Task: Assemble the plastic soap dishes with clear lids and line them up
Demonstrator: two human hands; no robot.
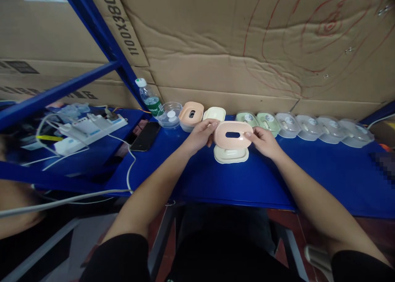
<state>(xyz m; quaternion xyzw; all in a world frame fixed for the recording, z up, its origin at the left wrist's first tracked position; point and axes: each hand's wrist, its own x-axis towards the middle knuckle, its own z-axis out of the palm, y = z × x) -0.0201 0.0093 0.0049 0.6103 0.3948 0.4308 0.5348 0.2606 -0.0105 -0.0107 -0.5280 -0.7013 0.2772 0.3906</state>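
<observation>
Between my two hands is a pink oval plastic lid (224,141) with a dark slot through its middle. My left hand (203,135) is closed on its left end. The right end is pinched by my right hand (263,140), thumb on top. Just below the lid, a cream plastic piece (231,155) with a raised middle lies on the blue table (203,179). Behind my left hand stand a pink-topped container (189,114) with a similar slot and another cream piece (215,113).
Along the back right runs a row of clear-lidded boxes, green (268,123) and grey (308,128). At left are a water bottle (149,99), a clear bowl (170,116), a dark phone (145,136) and a power strip (92,133) with cables. A person's arm (18,208) shows far left.
</observation>
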